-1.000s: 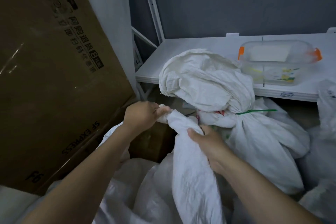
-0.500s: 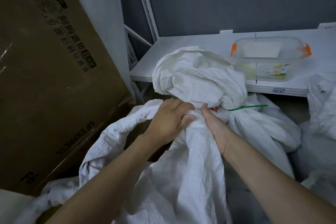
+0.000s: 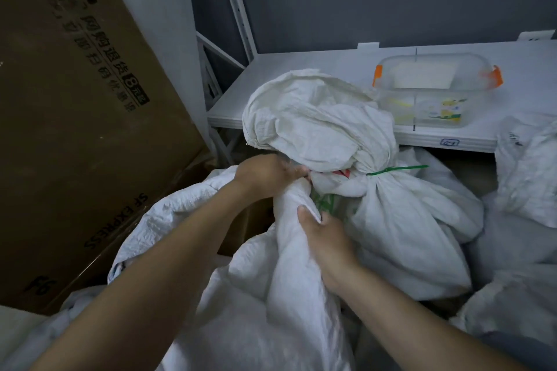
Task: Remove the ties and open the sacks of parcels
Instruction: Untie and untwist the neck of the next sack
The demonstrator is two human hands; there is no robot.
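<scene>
My left hand (image 3: 265,173) and right hand (image 3: 327,238) grip the near sack (image 3: 295,274) by its bunched neck, fingers (image 3: 294,173) curled round it, just before the tied sack (image 3: 407,220). The cloth looks soft and slick; I'd hold near the top.
</scene>
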